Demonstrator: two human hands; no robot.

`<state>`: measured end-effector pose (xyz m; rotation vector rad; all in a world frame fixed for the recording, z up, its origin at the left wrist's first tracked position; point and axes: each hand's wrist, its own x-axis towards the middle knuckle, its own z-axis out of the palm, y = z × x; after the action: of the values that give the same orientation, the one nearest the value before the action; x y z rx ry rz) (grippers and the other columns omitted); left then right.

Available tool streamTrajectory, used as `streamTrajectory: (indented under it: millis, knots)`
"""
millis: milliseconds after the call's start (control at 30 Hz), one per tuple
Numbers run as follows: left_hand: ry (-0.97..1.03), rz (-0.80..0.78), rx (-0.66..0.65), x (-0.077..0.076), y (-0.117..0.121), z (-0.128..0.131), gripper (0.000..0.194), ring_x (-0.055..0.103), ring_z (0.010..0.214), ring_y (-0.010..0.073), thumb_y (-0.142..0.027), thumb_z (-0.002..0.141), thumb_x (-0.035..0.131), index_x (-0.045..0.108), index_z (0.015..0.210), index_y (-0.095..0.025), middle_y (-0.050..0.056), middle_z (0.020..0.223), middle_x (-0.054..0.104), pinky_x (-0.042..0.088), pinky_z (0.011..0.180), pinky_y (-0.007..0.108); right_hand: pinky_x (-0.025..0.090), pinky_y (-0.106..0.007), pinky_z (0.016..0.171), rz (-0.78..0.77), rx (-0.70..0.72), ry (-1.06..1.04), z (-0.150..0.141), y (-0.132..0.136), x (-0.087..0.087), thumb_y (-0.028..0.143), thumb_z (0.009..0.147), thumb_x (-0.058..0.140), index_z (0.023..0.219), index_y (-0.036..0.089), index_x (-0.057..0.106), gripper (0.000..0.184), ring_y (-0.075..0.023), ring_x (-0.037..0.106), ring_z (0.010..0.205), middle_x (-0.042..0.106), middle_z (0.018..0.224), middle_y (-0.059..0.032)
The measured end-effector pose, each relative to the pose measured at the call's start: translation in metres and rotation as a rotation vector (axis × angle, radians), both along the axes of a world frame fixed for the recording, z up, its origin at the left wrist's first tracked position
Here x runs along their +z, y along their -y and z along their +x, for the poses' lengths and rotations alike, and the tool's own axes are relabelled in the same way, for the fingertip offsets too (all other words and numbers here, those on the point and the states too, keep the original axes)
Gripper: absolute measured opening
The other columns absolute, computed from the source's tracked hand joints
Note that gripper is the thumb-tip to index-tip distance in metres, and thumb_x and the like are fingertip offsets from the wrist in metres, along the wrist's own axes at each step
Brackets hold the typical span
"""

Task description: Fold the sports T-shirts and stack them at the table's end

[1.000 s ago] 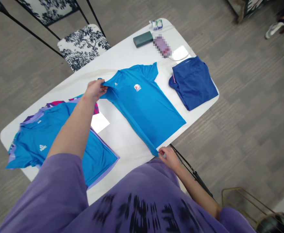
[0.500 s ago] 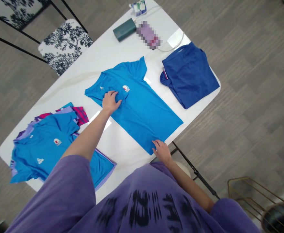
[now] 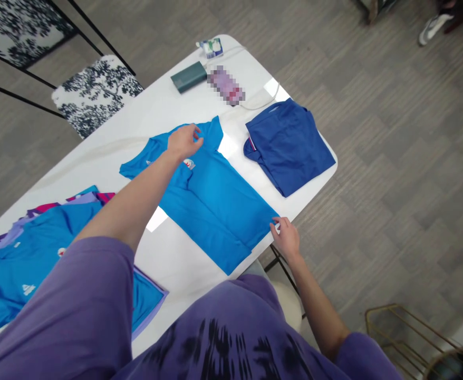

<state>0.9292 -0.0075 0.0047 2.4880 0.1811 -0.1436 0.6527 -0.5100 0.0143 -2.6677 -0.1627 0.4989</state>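
Observation:
A bright blue T-shirt [image 3: 223,198] lies on the white table in front of me, folded lengthwise, with one short sleeve pointing away. My left hand [image 3: 183,142] is over its far shoulder, just below the sleeve, with fingers bent and thumb apart. At the far hem corner, by the table edge, my right hand [image 3: 287,236] touches the cloth with its fingertips; a gap shows between thumb and forefinger. My left forearm crosses the collar side and hides part of it. A pile of T-shirts [image 3: 29,264], with another blue one on top, lies to the left.
A folded dark blue garment [image 3: 289,148] rests at the right end of the white table [image 3: 164,322]. Beyond it are a green power bank [image 3: 189,77], a blurred phone [image 3: 227,85] with a cable, and a small carton [image 3: 212,48]. A patterned chair [image 3: 97,95] stands at the far side.
My left hand has moved from the T-shirt's chest to its far shoulder. My right hand has gone from the near hem to the far hem corner. The view has shifted.

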Motion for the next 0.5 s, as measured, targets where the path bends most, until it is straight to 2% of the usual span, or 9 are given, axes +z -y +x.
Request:
streamTrajectory:
  millis: [100,167,200,267,333,400,500]
  knots:
    - [-0.033,-0.059,0.063,-0.017,0.026,0.063,0.032,0.067,0.132,0.0340,-0.038,0.103,0.072,0.070,0.117,-0.009,0.013,0.120,0.073,0.044,0.123,0.054,0.051,-0.039,0.087,-0.016,-0.071,0.030,0.034,0.021,-0.010,0.048,0.116,0.050,0.131,0.022,0.074,0.038,-0.0236,0.072,0.088,0.077,0.126,-0.0121]
    - [-0.060,-0.056,0.106,-0.035,0.043,0.091,0.039,0.065,0.137,0.0345,-0.042,0.107,0.066,0.068,0.118,-0.005,0.016,0.127,0.071,0.041,0.125,0.057,0.051,-0.039,0.084,-0.034,-0.088,0.026,0.047,0.026,-0.017,0.048,0.115,0.052,0.130,0.022,0.074,0.038,-0.0239,0.072,0.088,0.077,0.128,-0.0130]
    - [-0.060,-0.042,0.130,-0.045,0.051,0.100,0.041,0.063,0.139,0.0363,-0.043,0.106,0.068,0.067,0.119,-0.004,0.017,0.129,0.070,0.040,0.125,0.059,0.050,-0.038,0.084,-0.043,-0.084,0.014,0.051,0.027,-0.021,0.048,0.114,0.053,0.130,0.022,0.074,0.037,-0.0241,0.072,0.089,0.077,0.128,-0.0128]
    - [-0.047,0.006,0.183,-0.063,0.065,0.111,0.043,0.060,0.142,0.0409,-0.044,0.098,0.081,0.069,0.117,-0.008,0.019,0.131,0.071,0.040,0.125,0.062,0.050,-0.038,0.083,-0.062,-0.068,-0.019,0.057,0.027,-0.028,0.047,0.113,0.056,0.130,0.023,0.074,0.034,-0.0243,0.072,0.091,0.077,0.128,-0.0114]
    - [-0.049,0.061,0.225,-0.078,0.074,0.115,0.040,0.058,0.142,0.0410,-0.042,0.092,0.089,0.071,0.114,-0.013,0.018,0.128,0.073,0.040,0.125,0.061,0.049,-0.038,0.085,-0.080,-0.056,-0.044,0.059,0.025,-0.033,0.045,0.113,0.059,0.129,0.024,0.073,0.030,-0.0249,0.073,0.096,0.077,0.127,-0.0101]
    - [-0.051,0.086,0.231,-0.088,0.077,0.116,0.036,0.058,0.136,0.0345,-0.043,0.097,0.085,0.073,0.112,-0.013,0.017,0.123,0.075,0.039,0.125,0.058,0.048,-0.037,0.087,-0.087,-0.045,-0.066,0.060,0.024,-0.038,0.041,0.113,0.060,0.127,0.024,0.072,0.025,-0.0253,0.073,0.100,0.078,0.125,-0.0088]
    - [-0.015,0.044,0.229,-0.094,0.073,0.116,0.028,0.058,0.124,0.0254,-0.039,0.105,0.077,0.073,0.105,-0.011,0.012,0.108,0.074,0.038,0.126,0.056,0.047,-0.038,0.088,-0.082,-0.017,-0.093,0.058,0.023,-0.044,0.034,0.114,0.058,0.121,0.025,0.073,0.019,-0.0255,0.073,0.102,0.079,0.117,-0.0076]
